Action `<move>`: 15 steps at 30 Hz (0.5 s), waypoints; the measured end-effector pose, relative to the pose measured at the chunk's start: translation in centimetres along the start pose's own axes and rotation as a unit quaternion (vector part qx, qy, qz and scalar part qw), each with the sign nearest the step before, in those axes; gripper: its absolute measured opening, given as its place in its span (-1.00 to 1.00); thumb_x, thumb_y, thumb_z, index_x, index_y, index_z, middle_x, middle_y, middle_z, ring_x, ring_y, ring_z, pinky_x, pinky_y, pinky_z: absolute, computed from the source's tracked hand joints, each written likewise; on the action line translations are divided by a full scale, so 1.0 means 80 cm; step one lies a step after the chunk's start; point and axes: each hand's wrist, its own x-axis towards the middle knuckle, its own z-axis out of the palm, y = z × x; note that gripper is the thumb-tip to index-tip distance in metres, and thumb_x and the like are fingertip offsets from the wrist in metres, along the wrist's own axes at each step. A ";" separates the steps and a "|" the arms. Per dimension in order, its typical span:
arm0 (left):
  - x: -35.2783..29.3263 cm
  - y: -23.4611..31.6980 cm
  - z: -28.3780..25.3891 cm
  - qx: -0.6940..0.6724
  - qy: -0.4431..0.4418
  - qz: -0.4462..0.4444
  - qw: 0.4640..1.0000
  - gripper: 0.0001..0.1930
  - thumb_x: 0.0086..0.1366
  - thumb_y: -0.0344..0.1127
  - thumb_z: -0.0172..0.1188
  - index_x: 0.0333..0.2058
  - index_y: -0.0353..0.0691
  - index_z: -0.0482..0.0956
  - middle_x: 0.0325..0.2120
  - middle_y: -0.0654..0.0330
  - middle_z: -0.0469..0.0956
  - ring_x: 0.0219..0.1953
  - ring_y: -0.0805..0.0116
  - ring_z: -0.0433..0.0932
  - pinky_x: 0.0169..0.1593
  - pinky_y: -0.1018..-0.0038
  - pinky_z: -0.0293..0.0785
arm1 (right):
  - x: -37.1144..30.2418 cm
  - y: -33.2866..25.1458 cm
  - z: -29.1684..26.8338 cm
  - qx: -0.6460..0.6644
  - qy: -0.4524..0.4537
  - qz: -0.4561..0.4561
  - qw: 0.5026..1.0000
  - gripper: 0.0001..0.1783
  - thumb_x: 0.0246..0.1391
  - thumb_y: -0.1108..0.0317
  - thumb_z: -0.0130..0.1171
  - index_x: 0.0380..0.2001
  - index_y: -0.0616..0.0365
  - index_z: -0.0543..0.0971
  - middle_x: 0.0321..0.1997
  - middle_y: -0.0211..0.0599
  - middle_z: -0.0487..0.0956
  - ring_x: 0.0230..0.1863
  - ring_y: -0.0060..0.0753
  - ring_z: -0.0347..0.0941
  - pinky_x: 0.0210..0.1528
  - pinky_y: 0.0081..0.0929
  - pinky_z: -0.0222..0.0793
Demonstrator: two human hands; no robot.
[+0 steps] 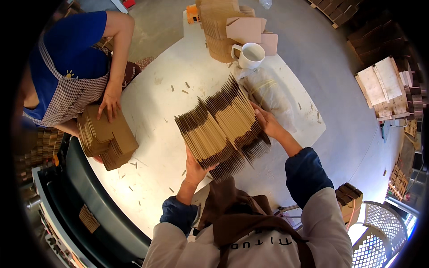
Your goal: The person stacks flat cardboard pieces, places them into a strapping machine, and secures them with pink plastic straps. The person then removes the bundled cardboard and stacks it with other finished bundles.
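Observation:
A thick stack of die-cut brown cardboard sheets [219,127], standing on edge with notched ends, is squeezed between my two hands over the white table. My left hand [195,169] grips its near left end, thumb along the side and fingers partly hidden beneath. At the right end, my right hand [269,123] presses with fingers wrapped on the outer sheets. The stack fans a little at its upper and lower edges. Whether it rests on the table or hangs just above cannot be told.
Left, a co-worker in a checked apron [82,91] handles another cardboard stack [118,138]. Beyond my stack are a white mug [251,56], a plastic bag [270,94] and more stacked cardboard [219,31]. Small scraps litter the white table [152,120]. A dark conveyor [96,196] runs along the lower left.

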 end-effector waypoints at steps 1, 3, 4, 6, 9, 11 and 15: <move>-0.005 -0.004 -0.003 -0.038 -0.011 -0.046 0.998 -0.01 -0.23 -0.25 0.57 0.14 -0.34 0.13 -0.01 0.02 0.40 0.03 0.10 0.43 0.11 0.32 0.37 | -0.008 -0.005 0.005 -0.027 0.001 0.017 0.999 -0.43 0.32 -0.05 -0.33 0.29 -0.04 0.22 0.08 0.03 0.49 0.11 0.04 0.40 0.16 -0.33 0.24; -0.014 -0.007 -0.015 -0.105 -0.039 -0.078 0.991 -0.11 -0.22 -0.32 0.55 0.08 -0.33 0.20 -0.05 0.05 0.43 0.01 0.16 0.44 0.09 0.33 0.38 | -0.027 -0.017 0.007 -0.033 -0.003 0.043 0.999 -0.42 0.32 -0.07 -0.36 0.29 -0.06 0.23 0.05 0.04 0.50 0.09 0.08 0.41 0.14 -0.30 0.25; -0.015 -0.004 -0.020 -0.137 -0.056 -0.092 0.985 -0.16 -0.22 -0.35 0.55 0.04 -0.33 0.24 -0.06 0.07 0.45 0.00 0.19 0.45 0.08 0.33 0.39 | -0.038 -0.022 0.007 -0.035 0.000 0.056 0.998 -0.41 0.32 -0.08 -0.37 0.28 -0.07 0.23 0.04 0.05 0.51 0.07 0.10 0.41 0.14 -0.29 0.26; -0.019 0.029 -0.035 -0.170 -0.097 -0.121 0.973 -0.28 -0.17 -0.46 0.50 -0.01 -0.33 0.29 -0.14 0.14 0.50 -0.10 0.29 0.51 -0.02 0.40 0.46 | -0.070 -0.031 0.003 -0.019 0.026 0.050 0.998 -0.40 0.31 -0.10 -0.39 0.28 -0.09 0.23 0.02 0.08 0.51 0.06 0.15 0.41 0.13 -0.25 0.26; -0.005 0.089 -0.050 -0.123 -0.174 -0.055 0.976 -0.40 -0.11 -0.52 0.45 -0.06 -0.36 0.36 -0.20 0.16 0.56 -0.20 0.35 0.57 -0.11 0.45 0.52 | -0.137 -0.049 -0.005 -0.011 0.076 0.099 0.992 -0.39 0.31 -0.13 -0.40 0.28 -0.09 0.23 0.01 0.11 0.51 0.05 0.19 0.41 0.11 -0.19 0.27; -0.008 0.122 -0.048 -0.094 -0.236 -0.046 0.966 -0.42 -0.10 -0.53 0.44 -0.07 -0.39 0.40 -0.19 0.13 0.57 -0.18 0.35 0.57 -0.10 0.44 0.52 | -0.200 -0.055 -0.007 -0.006 0.110 0.157 0.981 -0.38 0.31 -0.14 -0.42 0.28 -0.07 0.23 -0.01 0.14 0.51 0.06 0.21 0.40 0.11 -0.14 0.27; -0.040 0.187 0.011 -0.098 -0.384 -0.033 0.918 -0.48 -0.07 -0.52 0.42 -0.08 -0.41 0.46 -0.15 0.12 0.57 -0.12 0.37 0.54 -0.01 0.42 0.47 | -0.373 -0.082 -0.011 0.007 0.257 0.118 0.959 -0.35 0.31 -0.15 -0.43 0.25 0.02 0.27 -0.10 0.05 0.56 -0.09 0.07 0.51 0.04 -0.20 0.35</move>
